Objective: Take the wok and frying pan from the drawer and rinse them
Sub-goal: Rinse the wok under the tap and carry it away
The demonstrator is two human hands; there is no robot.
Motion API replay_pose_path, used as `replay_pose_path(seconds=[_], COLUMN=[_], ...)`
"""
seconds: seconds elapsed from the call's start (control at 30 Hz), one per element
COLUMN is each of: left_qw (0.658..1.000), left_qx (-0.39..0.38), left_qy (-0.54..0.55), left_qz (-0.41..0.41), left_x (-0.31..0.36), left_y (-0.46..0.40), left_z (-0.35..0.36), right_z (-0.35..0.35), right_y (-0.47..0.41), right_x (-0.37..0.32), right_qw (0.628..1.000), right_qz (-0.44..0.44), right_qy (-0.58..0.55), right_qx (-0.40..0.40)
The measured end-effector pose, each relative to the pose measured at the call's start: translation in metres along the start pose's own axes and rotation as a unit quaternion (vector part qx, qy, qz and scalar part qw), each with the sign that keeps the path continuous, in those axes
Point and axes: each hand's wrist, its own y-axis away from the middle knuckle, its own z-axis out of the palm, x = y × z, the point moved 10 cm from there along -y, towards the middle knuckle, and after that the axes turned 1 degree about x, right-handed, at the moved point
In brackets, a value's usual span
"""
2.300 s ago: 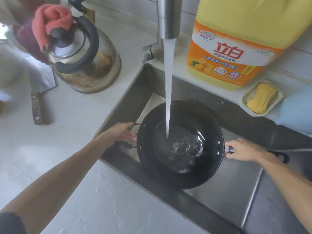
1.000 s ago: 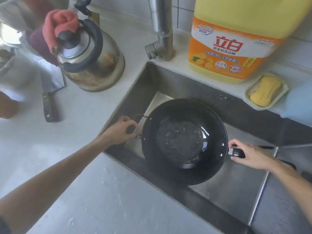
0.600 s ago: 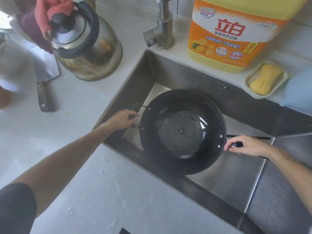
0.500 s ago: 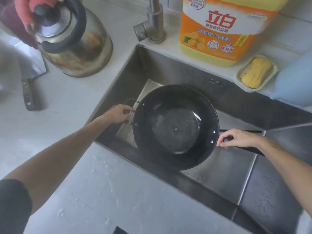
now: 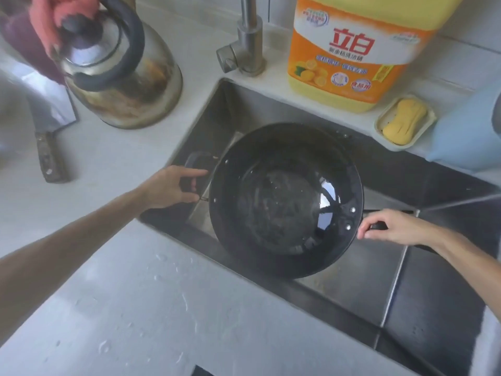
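- Black wok held over the steel sink, a shallow pool of water in its bottom.
- Left hand at the small loop handle on the wok's left side, grip closed around it, thumb on top.
- Right hand on the long black handle at the wok's right side, grip closed, fingers curled over it just beside the rim.
- Tap at the sink's far corner, no water running.
- On the worktop: steel kettle far left, cleaver beside it, yellow detergent jug behind the sink, yellow soap in a dish next to it.
- Scattered water drops on the near worktop.
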Motion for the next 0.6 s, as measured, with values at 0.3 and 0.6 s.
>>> replay_pose_path(seconds=[0.3,0.6], left_qw=[0.990,0.947], left_qx=[0.051,0.181], left_qy=[-0.076,-0.122], left_qz=[0.104,0.234], left_x=[0.029,0.059], left_y=[0.053,0.071], left_z=[-0.053,-0.080], right_z=[-0.033,-0.066], right_y=[0.059,0.109], right_x=[-0.049,-0.073], right_qw=[0.997,0.964], right_qz=[-0.022,-0.015], right_qy=[0.052,0.098], right_qx=[0.054,0.245])
